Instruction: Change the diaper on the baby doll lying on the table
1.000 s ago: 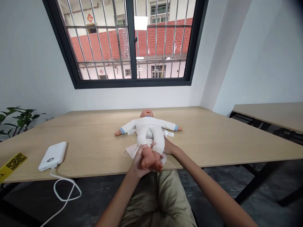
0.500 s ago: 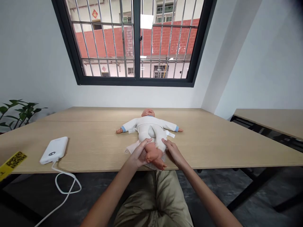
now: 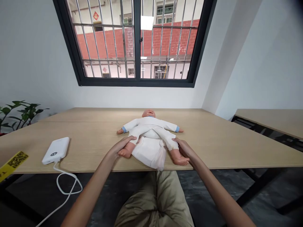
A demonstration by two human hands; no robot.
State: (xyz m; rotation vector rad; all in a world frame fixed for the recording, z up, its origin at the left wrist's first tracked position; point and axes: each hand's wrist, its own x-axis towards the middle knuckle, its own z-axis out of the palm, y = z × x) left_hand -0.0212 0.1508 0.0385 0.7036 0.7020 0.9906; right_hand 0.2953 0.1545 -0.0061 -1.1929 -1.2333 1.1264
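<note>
A baby doll (image 3: pixel 149 122) in a white outfit with blue cuffs lies on its back, head toward the window and arms stretched sideways. Its legs are spread wide toward me. My left hand (image 3: pixel 123 145) grips the doll's leg on the left, thumb across the white trouser leg above the bare foot. On the other side, my right hand (image 3: pixel 184 147) is closed round the leg on the right, near the trouser hem. Between the legs a white diaper (image 3: pixel 149 152) lies spread flat, its front end near the table edge. The undersides of both hands' grips are hidden.
The doll rests on a light wooden table (image 3: pixel 94 135). A white power bank (image 3: pixel 56 150) with a white cable (image 3: pixel 67 172) hanging off the edge is at the left. Beyond stand a plant (image 3: pixel 23 113) and a barred window (image 3: pixel 137 44). Another table (image 3: pixel 270 121) is at the right.
My hands have moved apart, drawing the doll's legs from crossed together to spread wide. The diaper between them now shows in full view.
</note>
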